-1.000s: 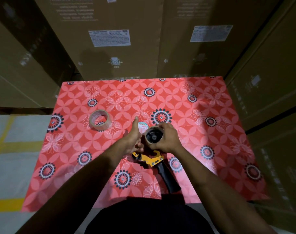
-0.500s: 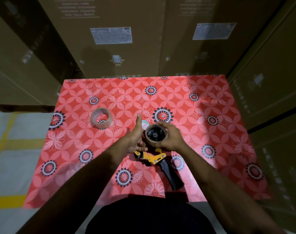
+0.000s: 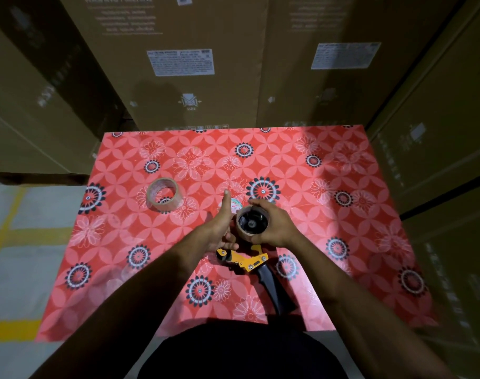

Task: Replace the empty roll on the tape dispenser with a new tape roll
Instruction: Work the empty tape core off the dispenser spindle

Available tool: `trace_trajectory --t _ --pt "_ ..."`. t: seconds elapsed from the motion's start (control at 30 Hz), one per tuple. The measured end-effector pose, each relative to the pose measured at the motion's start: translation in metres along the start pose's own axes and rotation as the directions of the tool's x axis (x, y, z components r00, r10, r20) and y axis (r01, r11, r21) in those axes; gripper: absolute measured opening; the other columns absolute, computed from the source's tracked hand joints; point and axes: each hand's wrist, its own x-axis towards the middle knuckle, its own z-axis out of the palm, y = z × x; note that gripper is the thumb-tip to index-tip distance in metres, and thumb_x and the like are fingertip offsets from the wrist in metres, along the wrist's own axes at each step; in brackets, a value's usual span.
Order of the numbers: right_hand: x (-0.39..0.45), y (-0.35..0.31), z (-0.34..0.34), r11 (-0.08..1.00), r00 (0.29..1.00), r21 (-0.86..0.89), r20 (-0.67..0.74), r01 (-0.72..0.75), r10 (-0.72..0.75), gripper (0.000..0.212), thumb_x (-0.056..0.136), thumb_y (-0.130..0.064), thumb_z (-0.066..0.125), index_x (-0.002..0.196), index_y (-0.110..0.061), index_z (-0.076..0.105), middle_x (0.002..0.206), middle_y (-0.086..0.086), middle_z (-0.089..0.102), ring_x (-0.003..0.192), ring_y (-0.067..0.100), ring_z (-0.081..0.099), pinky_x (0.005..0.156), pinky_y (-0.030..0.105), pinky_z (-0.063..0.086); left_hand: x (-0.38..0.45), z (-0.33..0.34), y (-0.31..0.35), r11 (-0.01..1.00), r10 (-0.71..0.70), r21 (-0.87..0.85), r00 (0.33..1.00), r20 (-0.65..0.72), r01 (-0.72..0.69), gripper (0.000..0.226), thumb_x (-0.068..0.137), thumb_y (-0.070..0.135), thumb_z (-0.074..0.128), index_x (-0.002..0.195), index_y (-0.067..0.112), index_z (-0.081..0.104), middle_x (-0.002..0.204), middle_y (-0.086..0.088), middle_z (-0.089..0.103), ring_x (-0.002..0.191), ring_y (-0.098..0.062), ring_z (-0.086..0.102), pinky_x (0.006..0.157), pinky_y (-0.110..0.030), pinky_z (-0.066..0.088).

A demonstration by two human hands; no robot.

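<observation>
The dispenser [image 3: 249, 262] lies on the red flowered table [image 3: 342, 214], its black handle pointing toward the person and its yellow body toward the hands. The right hand [image 3: 274, 228] curls its fingers round the empty roll [image 3: 252, 223], a brown core that sits on the dispenser's black hub; this grip is closed on the core. The left hand [image 3: 219, 228] is just beside the core, thumb straight and pointing away, fingers reaching in under it near the dispenser's front; whether this grip holds anything I cannot tell. The new roll [image 3: 164, 197] lies flat on the table, to the left and apart. Cardboard boxes [image 3: 184, 77] stand behind.
</observation>
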Motion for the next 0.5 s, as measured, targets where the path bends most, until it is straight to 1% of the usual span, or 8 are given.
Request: trace_trajectory --t 0.07,0.17,0.27,0.33,0.4,0.43,0.47,0.5 --pt "-0.001 0.001 0.006 0.997 0.998 -0.048 -0.013 -0.061 0.060 0.114 0.043 -0.046 0.090 0.142 -0.015 0.043 0.135 0.005 0.048 0.118 0.021 0.051 0.097 0.030 0.045 -0.002 0.000 0.000 1.000 0.004 -0.007 1.000 0.003 -0.004 0.106 0.082 0.085 0.000 0.111 0.006 0.064 0.048 0.000 0.050 0.040 -0.010 0.046 0.046 -0.024 0.047" --pt "0.000 0.003 0.011 0.986 0.990 -0.116 -0.090 -0.118 0.108 0.102 0.042 -0.049 0.087 0.131 -0.016 0.051 0.123 0.006 0.050 0.108 0.020 0.052 0.084 0.027 0.044 -0.005 0.003 0.001 0.999 0.007 -0.035 1.000 -0.004 -0.008 0.094 0.086 0.081 -0.001 0.090 0.008 0.058 0.066 -0.006 0.048 0.041 -0.009 0.043 0.054 -0.030 0.053" --pt "0.002 0.000 0.005 0.989 0.997 -0.138 -0.056 -0.057 0.049 0.096 0.038 -0.043 0.080 0.128 -0.021 0.058 0.122 0.003 0.062 0.109 0.022 0.060 0.084 0.025 0.044 -0.009 0.004 0.001 0.999 0.012 -0.033 1.000 -0.012 -0.013 0.097 0.088 0.079 -0.001 0.118 0.005 0.053 0.097 -0.028 0.067 0.036 -0.006 0.046 0.071 -0.038 0.058" --pt "0.001 0.000 -0.002 0.998 0.999 -0.060 -0.021 -0.035 0.034 0.096 0.038 -0.038 0.079 0.131 -0.023 0.058 0.124 0.000 0.065 0.111 0.021 0.062 0.088 0.026 0.047 -0.010 0.004 0.002 1.000 0.018 -0.003 1.000 -0.004 -0.018 0.105 0.087 0.079 -0.003 0.136 0.004 0.050 0.118 -0.035 0.061 0.037 -0.005 0.052 0.073 -0.039 0.058" --pt "-0.001 0.000 -0.005 0.999 0.999 -0.017 0.027 -0.039 0.039 0.100 0.041 -0.035 0.080 0.136 -0.021 0.052 0.128 0.000 0.063 0.114 0.021 0.062 0.090 0.026 0.047 -0.007 0.005 0.002 1.000 0.026 0.006 1.000 -0.012 -0.026 0.106 0.085 0.080 -0.004 0.139 0.009 0.052 0.088 -0.028 0.073 0.038 -0.006 0.055 0.066 -0.036 0.057" --pt "-0.002 -0.001 -0.004 0.998 0.998 -0.024 0.039 -0.051 0.052 0.103 0.041 -0.036 0.081 0.137 -0.019 0.049 0.129 0.002 0.061 0.115 0.022 0.060 0.090 0.027 0.047 -0.006 0.005 0.002 1.000 0.021 0.003 1.000 -0.022 -0.021 0.105 0.085 0.081 -0.003 0.136 0.009 0.054 0.070 0.000 0.047 0.040 -0.007 0.057 0.062 -0.035 0.056" --pt "-0.003 -0.002 -0.001 0.996 0.997 -0.048 0.031 -0.070 0.071 0.107 0.041 -0.043 0.084 0.137 -0.016 0.045 0.128 0.004 0.058 0.115 0.023 0.058 0.090 0.028 0.048 -0.004 0.004 0.001 1.000 0.018 -0.004 0.999 -0.031 -0.018 0.106 0.084 0.082 -0.003 0.132 0.009 0.056 0.101 -0.031 0.060 0.042 -0.009 0.059 0.060 -0.033 0.056" --pt "-0.004 -0.002 0.003 0.992 0.995 -0.077 0.003 -0.098 0.098 0.112 0.039 -0.051 0.085 0.136 -0.015 0.044 0.127 0.005 0.053 0.114 0.022 0.055 0.091 0.030 0.049 -0.003 0.003 0.000 1.000 0.015 -0.015 0.999 -0.039 -0.016 0.106 0.084 0.083 -0.002 0.127 0.008 0.058 0.067 -0.014 0.071 0.045 -0.011 0.060 0.057 -0.032 0.055"
